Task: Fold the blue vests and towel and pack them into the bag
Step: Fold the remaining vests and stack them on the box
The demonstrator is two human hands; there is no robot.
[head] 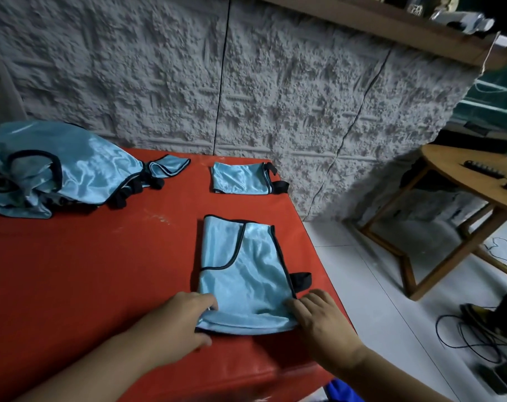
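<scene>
A light-blue vest with black trim [246,271] lies folded lengthwise on the red table [87,271], near its right edge. My left hand [182,323] pinches the vest's near left corner. My right hand [325,320] grips the near right corner, and the near hem is lifted and curled slightly. A smaller folded blue vest [240,179] rests at the table's far right corner. A heap of unfolded blue vests [58,169] is piled at the far left. No towel or bag can be picked out with certainty.
A rough grey wall [246,82] stands behind the table. A round wooden table [472,181] stands on the right over white floor tiles, with black cables [464,335] on the floor. Something blue [342,391] shows below the table's near edge.
</scene>
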